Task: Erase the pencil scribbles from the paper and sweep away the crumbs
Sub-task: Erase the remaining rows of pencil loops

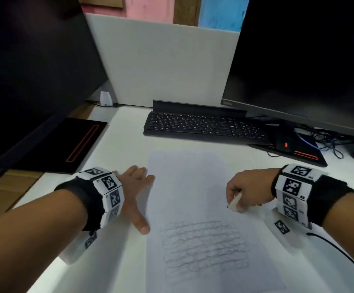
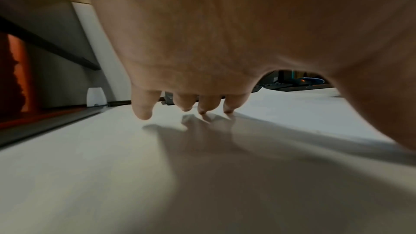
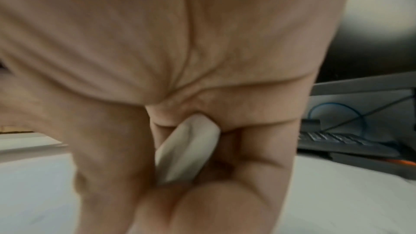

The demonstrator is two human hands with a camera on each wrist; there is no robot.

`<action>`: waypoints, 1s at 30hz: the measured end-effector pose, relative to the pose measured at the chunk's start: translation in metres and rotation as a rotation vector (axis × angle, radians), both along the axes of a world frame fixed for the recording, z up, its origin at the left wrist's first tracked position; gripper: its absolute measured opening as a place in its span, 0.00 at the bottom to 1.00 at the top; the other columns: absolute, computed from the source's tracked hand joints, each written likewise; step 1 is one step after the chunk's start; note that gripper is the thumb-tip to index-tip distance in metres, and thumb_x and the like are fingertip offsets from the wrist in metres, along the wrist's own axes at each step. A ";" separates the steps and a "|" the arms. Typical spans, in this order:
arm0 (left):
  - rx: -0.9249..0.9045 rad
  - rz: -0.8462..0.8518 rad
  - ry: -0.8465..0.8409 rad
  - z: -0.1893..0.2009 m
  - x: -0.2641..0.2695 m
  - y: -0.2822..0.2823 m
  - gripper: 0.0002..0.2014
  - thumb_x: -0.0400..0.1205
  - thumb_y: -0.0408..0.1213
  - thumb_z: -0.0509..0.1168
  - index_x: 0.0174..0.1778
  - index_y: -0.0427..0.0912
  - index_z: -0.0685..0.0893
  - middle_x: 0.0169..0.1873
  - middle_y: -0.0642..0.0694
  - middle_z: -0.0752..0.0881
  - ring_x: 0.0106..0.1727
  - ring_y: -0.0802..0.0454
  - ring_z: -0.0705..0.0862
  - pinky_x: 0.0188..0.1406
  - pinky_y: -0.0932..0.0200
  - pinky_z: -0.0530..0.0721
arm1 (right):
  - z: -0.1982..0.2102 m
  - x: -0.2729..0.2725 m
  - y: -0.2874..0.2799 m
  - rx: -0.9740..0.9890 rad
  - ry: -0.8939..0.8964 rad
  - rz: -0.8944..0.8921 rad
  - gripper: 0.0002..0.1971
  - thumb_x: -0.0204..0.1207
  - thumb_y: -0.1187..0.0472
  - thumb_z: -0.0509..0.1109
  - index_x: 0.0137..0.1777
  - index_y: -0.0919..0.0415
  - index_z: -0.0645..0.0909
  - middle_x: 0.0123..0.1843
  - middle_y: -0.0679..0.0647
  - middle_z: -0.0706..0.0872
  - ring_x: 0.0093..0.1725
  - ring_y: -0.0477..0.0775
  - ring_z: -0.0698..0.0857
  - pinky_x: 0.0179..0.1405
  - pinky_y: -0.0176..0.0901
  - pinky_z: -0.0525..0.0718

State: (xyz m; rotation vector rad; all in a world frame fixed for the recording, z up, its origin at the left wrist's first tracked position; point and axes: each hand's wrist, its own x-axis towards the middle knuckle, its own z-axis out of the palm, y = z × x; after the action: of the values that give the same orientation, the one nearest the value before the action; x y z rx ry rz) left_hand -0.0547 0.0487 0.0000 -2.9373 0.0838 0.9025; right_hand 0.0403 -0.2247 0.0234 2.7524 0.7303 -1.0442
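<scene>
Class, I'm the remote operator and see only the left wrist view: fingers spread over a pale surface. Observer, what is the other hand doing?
Observer: The right hand pinches a white eraser, fingers curled round it.
Operator: Has it reached the scribbles?
Observer: Not yet. In the head view the eraser is at the right edge of the paper, beyond the pencil scribbles, which look untouched.
Operator: Where is my hand on that sheet?
Observer: The left hand lies flat at the paper's left edge, fingers straight, thumb pointing back toward the person.
</scene>
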 end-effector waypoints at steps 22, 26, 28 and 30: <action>-0.027 0.054 0.087 -0.018 0.004 0.001 0.75 0.58 0.73 0.76 0.83 0.51 0.28 0.82 0.56 0.27 0.83 0.48 0.28 0.79 0.29 0.47 | -0.040 -0.061 0.020 1.825 0.021 -1.693 0.20 0.89 0.56 0.58 0.75 0.67 0.72 0.63 0.64 0.84 0.61 0.59 0.86 0.61 0.44 0.83; -0.011 0.056 0.096 -0.021 0.006 0.003 0.76 0.55 0.75 0.75 0.82 0.51 0.26 0.82 0.57 0.26 0.83 0.48 0.28 0.77 0.24 0.48 | -0.050 -0.114 0.088 1.701 0.576 -1.500 0.11 0.88 0.57 0.62 0.59 0.62 0.80 0.50 0.64 0.90 0.48 0.55 0.90 0.53 0.45 0.88; 0.006 0.053 0.112 -0.020 0.007 0.002 0.76 0.55 0.74 0.75 0.82 0.51 0.26 0.81 0.56 0.25 0.83 0.48 0.28 0.78 0.23 0.49 | -0.057 -0.128 0.117 1.560 0.787 -1.449 0.10 0.87 0.55 0.63 0.55 0.62 0.80 0.56 0.66 0.88 0.55 0.57 0.89 0.59 0.46 0.86; -0.008 0.065 0.121 -0.019 0.006 0.002 0.76 0.56 0.74 0.75 0.82 0.52 0.26 0.81 0.57 0.25 0.83 0.49 0.28 0.78 0.23 0.48 | -0.058 -0.118 0.116 1.616 0.808 -1.492 0.08 0.88 0.58 0.61 0.56 0.61 0.78 0.58 0.68 0.87 0.57 0.60 0.88 0.62 0.49 0.85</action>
State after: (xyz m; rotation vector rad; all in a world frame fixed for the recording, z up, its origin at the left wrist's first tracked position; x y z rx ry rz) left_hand -0.0484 0.0504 -0.0189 -2.9061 -0.0019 1.0905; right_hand -0.0773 -0.1086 -0.0343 3.8626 -1.8704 -2.7732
